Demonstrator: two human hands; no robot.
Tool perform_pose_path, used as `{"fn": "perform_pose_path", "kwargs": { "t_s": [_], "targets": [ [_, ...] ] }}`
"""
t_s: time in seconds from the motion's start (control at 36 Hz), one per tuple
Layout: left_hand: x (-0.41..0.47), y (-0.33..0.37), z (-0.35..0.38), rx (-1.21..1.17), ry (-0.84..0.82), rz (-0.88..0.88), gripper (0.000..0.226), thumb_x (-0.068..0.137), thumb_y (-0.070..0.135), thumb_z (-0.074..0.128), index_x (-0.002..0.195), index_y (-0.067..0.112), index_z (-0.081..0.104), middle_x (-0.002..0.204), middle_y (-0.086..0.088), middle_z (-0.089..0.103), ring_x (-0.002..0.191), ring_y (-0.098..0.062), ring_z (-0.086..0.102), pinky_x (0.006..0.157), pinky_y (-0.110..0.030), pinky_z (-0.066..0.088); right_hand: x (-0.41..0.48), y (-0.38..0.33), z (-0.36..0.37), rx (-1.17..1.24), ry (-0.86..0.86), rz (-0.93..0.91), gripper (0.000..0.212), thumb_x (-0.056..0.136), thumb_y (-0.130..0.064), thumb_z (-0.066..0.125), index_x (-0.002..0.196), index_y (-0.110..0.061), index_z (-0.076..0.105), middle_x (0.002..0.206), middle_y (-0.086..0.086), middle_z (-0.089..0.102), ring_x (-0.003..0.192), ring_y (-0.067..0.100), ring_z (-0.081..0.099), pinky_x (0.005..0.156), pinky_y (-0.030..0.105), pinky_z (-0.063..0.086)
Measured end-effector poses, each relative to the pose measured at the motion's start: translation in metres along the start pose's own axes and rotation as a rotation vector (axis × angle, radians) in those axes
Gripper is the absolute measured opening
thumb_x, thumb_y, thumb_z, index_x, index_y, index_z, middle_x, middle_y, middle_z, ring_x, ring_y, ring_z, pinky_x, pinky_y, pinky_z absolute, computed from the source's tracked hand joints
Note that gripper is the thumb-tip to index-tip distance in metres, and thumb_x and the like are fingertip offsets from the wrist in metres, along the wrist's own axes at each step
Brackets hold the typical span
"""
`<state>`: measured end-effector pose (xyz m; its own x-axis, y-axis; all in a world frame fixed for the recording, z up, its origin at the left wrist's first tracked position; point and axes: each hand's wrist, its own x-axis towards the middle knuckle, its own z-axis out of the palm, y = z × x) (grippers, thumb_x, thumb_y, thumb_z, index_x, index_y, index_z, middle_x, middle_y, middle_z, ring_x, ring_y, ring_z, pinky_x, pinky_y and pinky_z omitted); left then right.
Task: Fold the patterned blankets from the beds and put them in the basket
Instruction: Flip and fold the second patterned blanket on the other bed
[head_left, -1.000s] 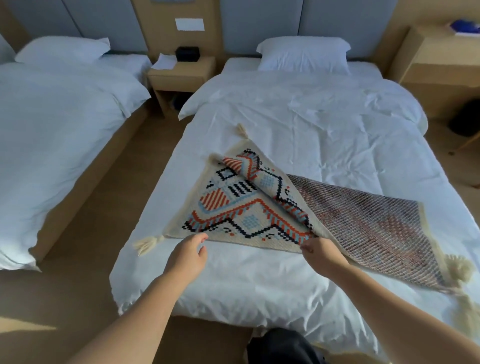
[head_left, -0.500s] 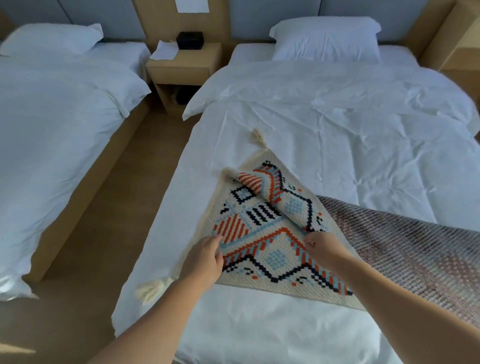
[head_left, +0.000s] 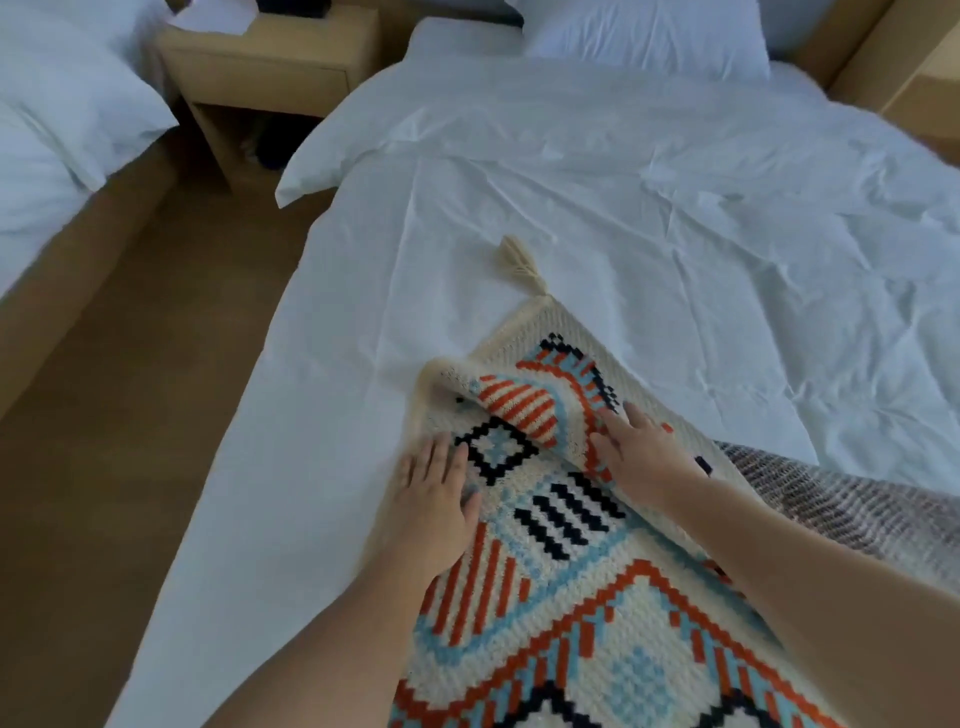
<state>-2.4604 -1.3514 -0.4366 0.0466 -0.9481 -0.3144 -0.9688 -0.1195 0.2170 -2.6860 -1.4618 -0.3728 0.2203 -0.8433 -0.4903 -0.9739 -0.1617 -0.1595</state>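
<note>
Both hands flat on the cream knitted blanket (head_left: 566, 519) patterned orange, blue and black.
Your left hand (head_left: 439, 499) and right hand (head_left: 641, 452) press it, fingers straight, where it lies part-folded on the white bed (head_left: 623, 208).

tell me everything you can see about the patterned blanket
The blanket looks knitted, cream with orange, light blue and black geometric patterns. It lies on the white bed, partly folded: one corner curls over the patterned face, and its muted grey-brown underside shows at right. A cream tassel trails from the far corner. The left hand lies flat on it; the right hand rests on the curled flap.
</note>
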Motion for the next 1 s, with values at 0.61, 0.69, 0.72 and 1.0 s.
{"fn": "perform_pose_path", "kwargs": {
  "t_s": [0.61, 0.69, 0.72, 1.0],
  "targets": [
    [0.025, -0.010, 0.043, -0.187, 0.083, 0.006, 0.064, 0.098, 0.050, 0.011, 0.150, 0.019, -0.009, 0.159, -0.003, -0.014, 0.145, -0.018, -0.017, 0.117, -0.036, -0.014, 0.128, -0.024, -0.017, 0.135, 0.439, -0.064, 0.024, 0.097, -0.017, 0.041, 0.095, -0.013, 0.065, 0.090, 0.007, 0.062, 0.084, 0.027, 0.057, 0.068, 0.033, 0.045],
    [0.031, -0.003, 0.006, -0.392, 0.280, -0.002, 0.055, 0.099, 0.028, 0.033, 0.150, 0.014, 0.016, 0.158, -0.004, 0.014, 0.145, -0.023, 0.016, 0.117, -0.032, 0.004, 0.096, -0.035, -0.022, 0.015, 0.395, -0.250, 0.025, 0.100, -0.021, 0.043, 0.108, -0.020, 0.066, 0.091, 0.000, 0.057, 0.079, 0.022, 0.055, 0.065, 0.029, 0.041],
    [0.037, -0.002, -0.007, -0.404, 0.361, 0.042, 0.055, 0.095, 0.020, 0.039, 0.148, 0.015, 0.022, 0.156, -0.007, 0.022, 0.141, -0.025, 0.025, 0.116, -0.035, 0.012, 0.086, -0.039, -0.022, 0.002, 0.381, -0.289, 0.026, 0.100, -0.023, 0.043, 0.113, -0.021, 0.065, 0.093, -0.001, 0.058, 0.078, 0.020, 0.055, 0.065, 0.030, 0.044],
    [0.071, 0.007, -0.081, -0.271, 0.189, 0.131, 0.021, 0.094, 0.014, 0.048, 0.110, 0.019, 0.060, 0.114, -0.008, 0.062, 0.096, -0.026, 0.060, 0.076, -0.031, 0.046, 0.010, -0.069, -0.010, 0.020, 0.460, -0.570, 0.016, 0.081, -0.006, 0.069, 0.095, -0.014, 0.070, 0.084, 0.001, 0.063, 0.061, 0.021, 0.061, 0.048, 0.034, 0.052]
  ]
}}
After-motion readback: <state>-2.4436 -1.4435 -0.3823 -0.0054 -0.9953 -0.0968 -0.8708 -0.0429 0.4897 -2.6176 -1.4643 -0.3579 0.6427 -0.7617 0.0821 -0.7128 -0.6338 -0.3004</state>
